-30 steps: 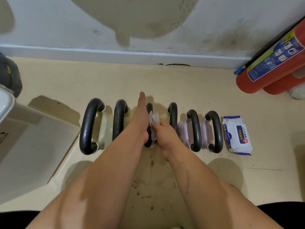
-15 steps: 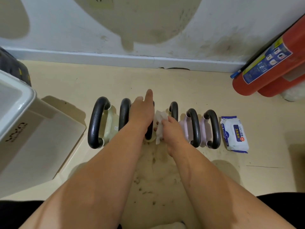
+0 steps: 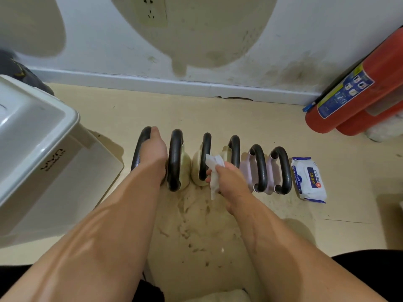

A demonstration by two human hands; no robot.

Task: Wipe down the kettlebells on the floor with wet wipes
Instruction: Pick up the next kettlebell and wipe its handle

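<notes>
The left hand [image 3: 153,149] lies on the handle of the leftmost kettlebell [image 3: 139,153] on the floor (whether its fingers grasp it, I cannot tell). The right hand [image 3: 229,178] clutches a wipe [image 3: 214,165] at the handle of the third kettlebell [image 3: 206,147]; the wipes pack [image 3: 308,178] lies rightmost.

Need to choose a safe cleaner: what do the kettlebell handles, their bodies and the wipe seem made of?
Handles: dark metal, probably painted iron, dull sheen. Bodies: smooth cream or lilac coating, likely vinyl or plastic. Wipe: thin white nonwoven cloth, crumpled in the right hand.
</notes>
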